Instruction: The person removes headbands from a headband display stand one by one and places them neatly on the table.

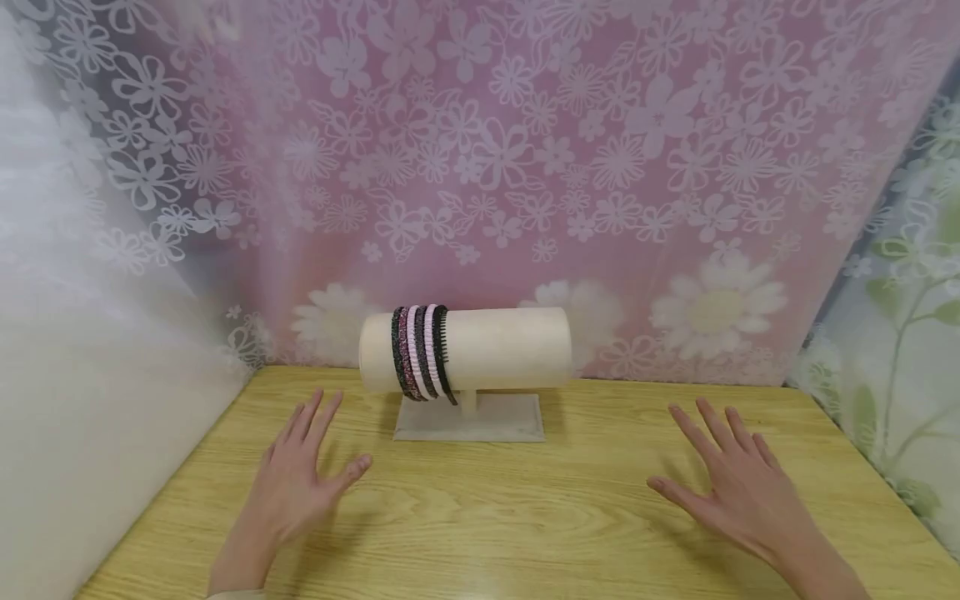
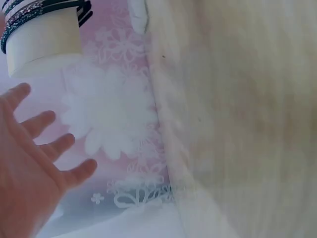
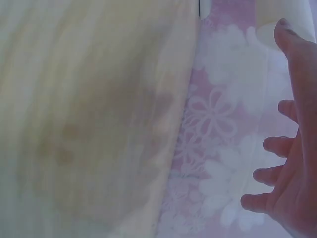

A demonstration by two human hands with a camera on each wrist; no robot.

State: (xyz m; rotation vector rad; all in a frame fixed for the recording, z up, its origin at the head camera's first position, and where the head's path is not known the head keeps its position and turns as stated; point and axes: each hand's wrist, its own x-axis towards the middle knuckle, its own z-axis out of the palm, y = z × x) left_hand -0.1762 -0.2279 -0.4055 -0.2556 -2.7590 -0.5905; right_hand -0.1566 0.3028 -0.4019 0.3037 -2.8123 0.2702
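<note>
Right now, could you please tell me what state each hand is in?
Left hand: open, fingers spread, holding nothing.
Right hand: open, fingers spread, holding nothing.

Left hand (image 1: 296, 487) and right hand (image 1: 746, 487) well apart in head view, backs toward camera, both pointing away from the body. Left fingers (image 1: 324, 421) extended with gaps between, left thumb (image 1: 347, 473) stuck out toward the other hand. Right side roughly mirrors it: right fingers (image 1: 695, 432) fanned, right thumb (image 1: 675, 493) angled inward. Left wrist (image 1: 246, 554) enters bottom left, right forearm (image 1: 821, 575) bottom right, both slanting in. Wrist cams agree: fingers spread on each hand, right thumb standing clear of its fingers
</note>
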